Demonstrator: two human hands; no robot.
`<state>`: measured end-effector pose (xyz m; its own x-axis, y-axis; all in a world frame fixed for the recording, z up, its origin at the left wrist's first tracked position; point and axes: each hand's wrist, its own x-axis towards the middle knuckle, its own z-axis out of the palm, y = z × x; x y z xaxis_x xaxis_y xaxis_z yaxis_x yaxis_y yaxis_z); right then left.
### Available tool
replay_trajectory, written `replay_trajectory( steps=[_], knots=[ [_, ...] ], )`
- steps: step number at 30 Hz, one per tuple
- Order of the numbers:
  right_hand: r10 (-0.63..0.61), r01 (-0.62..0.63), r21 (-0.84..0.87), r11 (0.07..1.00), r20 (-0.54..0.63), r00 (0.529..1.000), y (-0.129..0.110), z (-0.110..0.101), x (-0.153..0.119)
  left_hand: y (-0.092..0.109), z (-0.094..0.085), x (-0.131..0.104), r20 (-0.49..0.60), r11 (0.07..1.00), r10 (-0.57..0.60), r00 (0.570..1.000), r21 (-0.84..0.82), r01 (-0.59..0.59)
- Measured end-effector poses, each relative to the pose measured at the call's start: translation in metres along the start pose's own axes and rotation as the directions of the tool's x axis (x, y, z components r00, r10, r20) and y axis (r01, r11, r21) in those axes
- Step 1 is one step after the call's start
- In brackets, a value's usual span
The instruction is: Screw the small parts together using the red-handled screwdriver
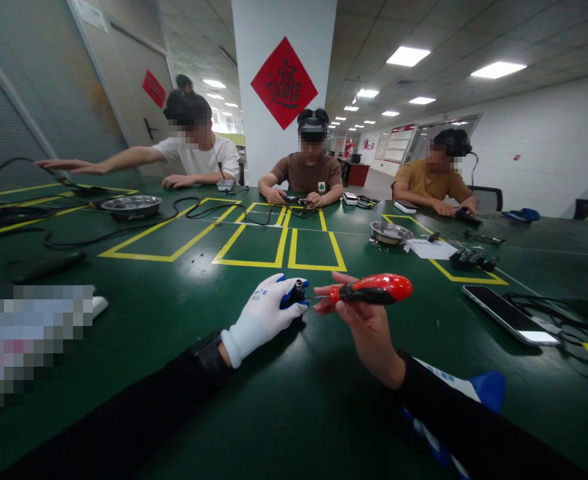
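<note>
In a white glove with blue palm, my left hand point(269, 310) is closed around a small black part point(294, 293) with a round metal end on top. What kind of part it is I cannot make out, since the fingers cover most of it. My bare right hand point(367, 330) grips a screwdriver point(374, 289) with a red and black handle. Its shaft points left at the black part; whether the tip touches is hidden by the glove. Under my right forearm lies a second white and blue glove point(487, 390).
A phone point(509, 315) and black cables point(564, 310) lie at right. Metal bowls point(391, 232) point(131, 205), white paper point(431, 249) and black parts point(474, 259) stand farther off on the green table point(184, 413). Yellow tape marks rectangles there. Several people sit across from me.
</note>
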<state>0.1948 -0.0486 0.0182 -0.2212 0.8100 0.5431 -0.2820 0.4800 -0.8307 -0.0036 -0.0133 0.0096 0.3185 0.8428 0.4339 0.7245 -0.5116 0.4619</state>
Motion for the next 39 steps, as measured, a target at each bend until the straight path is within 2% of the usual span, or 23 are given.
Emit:
replay_trajectory(
  steps=[5,11,22,33,39],
  knots=[
    [0.023,-0.024,-0.020,1.000,-0.038,0.999,-0.0006,-0.0006,0.0016,-0.0022,0.0014,0.0013,0.005,1.000,-0.010,1.000,0.002,0.010],
    [0.049,-0.049,-0.047,0.998,-0.004,0.999,-0.0028,-0.0001,0.0011,-0.0062,0.0017,0.0014,0.034,0.999,-0.054,0.998,-0.009,0.054],
    [0.016,-0.017,-0.031,0.999,-0.017,1.000,-0.0004,0.0032,0.0009,-0.0032,-0.0017,-0.0001,0.034,0.999,0.010,0.999,-0.036,-0.009],
    [0.023,-0.026,-0.071,0.997,-0.038,0.999,0.0032,0.0017,0.0023,-0.0063,0.0003,0.0005,0.018,1.000,0.010,1.000,-0.007,-0.010],
    [-0.020,0.016,-0.069,0.997,-0.056,0.998,0.0025,0.0030,0.0024,-0.0073,0.0016,0.0001,0.021,1.000,-0.014,1.000,0.005,0.014]
  ],
)
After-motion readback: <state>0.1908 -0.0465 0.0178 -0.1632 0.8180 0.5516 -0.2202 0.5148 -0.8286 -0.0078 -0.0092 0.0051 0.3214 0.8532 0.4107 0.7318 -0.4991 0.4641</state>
